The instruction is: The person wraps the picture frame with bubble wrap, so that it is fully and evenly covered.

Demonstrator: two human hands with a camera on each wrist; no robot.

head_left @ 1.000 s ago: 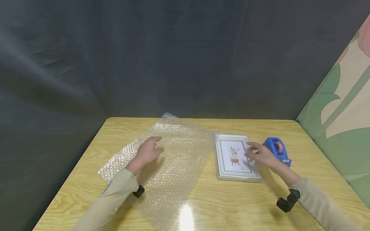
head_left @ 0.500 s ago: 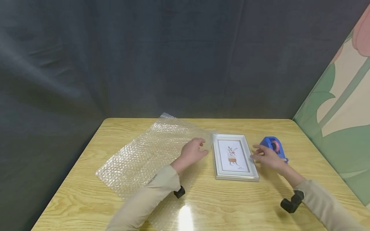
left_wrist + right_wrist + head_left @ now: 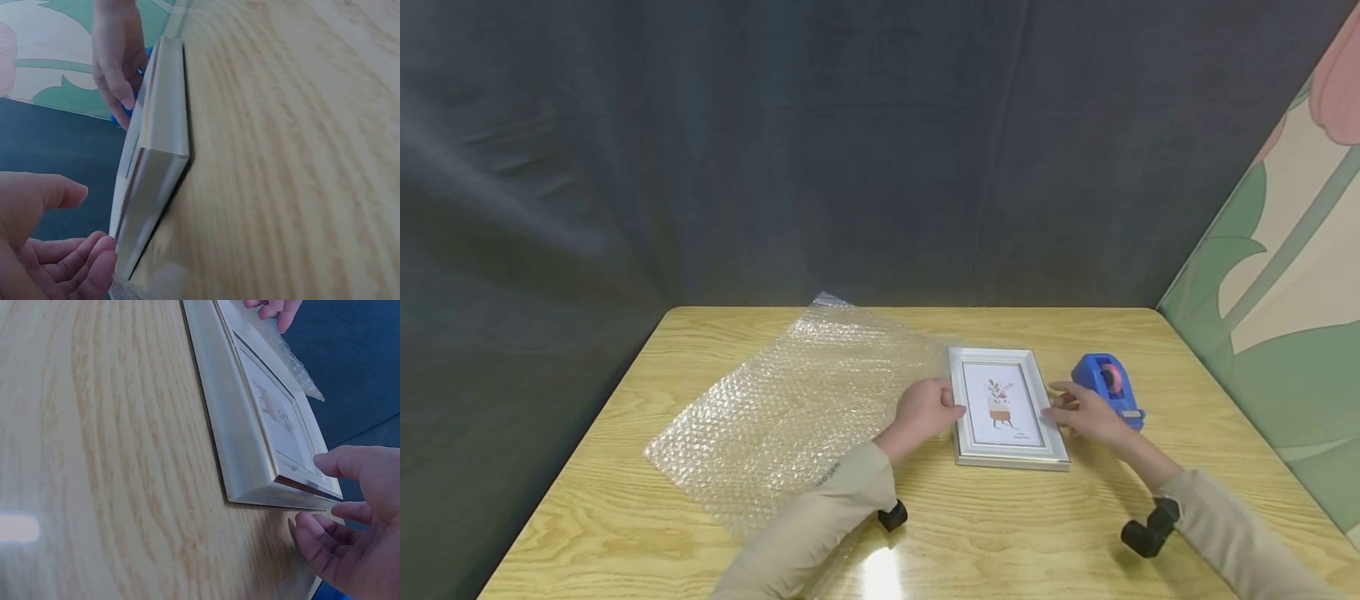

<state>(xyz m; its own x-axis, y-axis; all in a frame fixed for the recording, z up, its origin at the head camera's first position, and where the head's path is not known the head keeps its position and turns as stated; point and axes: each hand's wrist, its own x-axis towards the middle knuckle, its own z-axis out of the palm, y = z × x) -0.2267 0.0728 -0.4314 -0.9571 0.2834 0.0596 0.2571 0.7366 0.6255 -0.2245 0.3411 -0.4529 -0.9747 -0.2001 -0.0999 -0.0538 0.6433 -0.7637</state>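
A picture frame (image 3: 1000, 408), white to silver with a potted-plant print, lies face up on the wooden table. My left hand (image 3: 922, 410) is at its left side. In the left wrist view the fingertips (image 3: 106, 247) meet the frame's edge while the thumb stands away from its face. My right hand (image 3: 1086, 412) is at the opposite side, thumb over the border and fingers loosely bent beside the edge. A sheet of bubble wrap (image 3: 797, 383) spreads out left of the frame, one corner reaching the frame's upper left; my left forearm covers part of it.
Just behind my right hand stands a blue tape dispenser (image 3: 1093, 375) with a pinkish roll. A dark curtain (image 3: 850, 167) hangs behind the table (image 3: 625, 500), and a wall with painted flowers (image 3: 1300, 292) rises on the right.
My left hand has travelled right, from over the bubble wrap to the frame's left edge. My right hand has shifted only slightly at the right edge. The frame lies as before.
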